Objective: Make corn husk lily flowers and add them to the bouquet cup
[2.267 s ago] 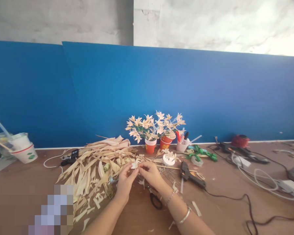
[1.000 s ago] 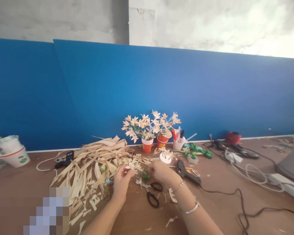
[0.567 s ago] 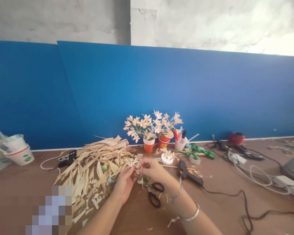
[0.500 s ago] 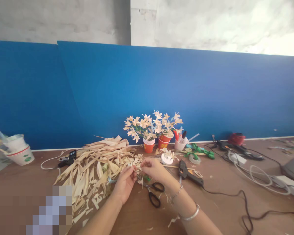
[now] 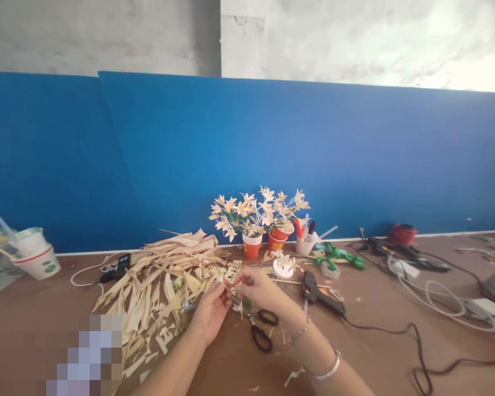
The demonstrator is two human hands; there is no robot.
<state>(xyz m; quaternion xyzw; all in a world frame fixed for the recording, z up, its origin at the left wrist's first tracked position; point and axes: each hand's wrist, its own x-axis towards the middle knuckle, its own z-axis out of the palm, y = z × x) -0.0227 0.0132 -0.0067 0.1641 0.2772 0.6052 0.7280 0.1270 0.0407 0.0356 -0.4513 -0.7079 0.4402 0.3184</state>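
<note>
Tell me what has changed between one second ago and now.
The right hand has moved left, from apart to close beside the left hand. The left hand has turned, showing more of its palm. What sits between them is too small to make out, so any new grip or release cannot be told. The scissors, glue gun and pale flowers stayed put.

The husks [image 5: 150, 286] are pale tan, the scissors' handles [image 5: 254, 333] black.
</note>
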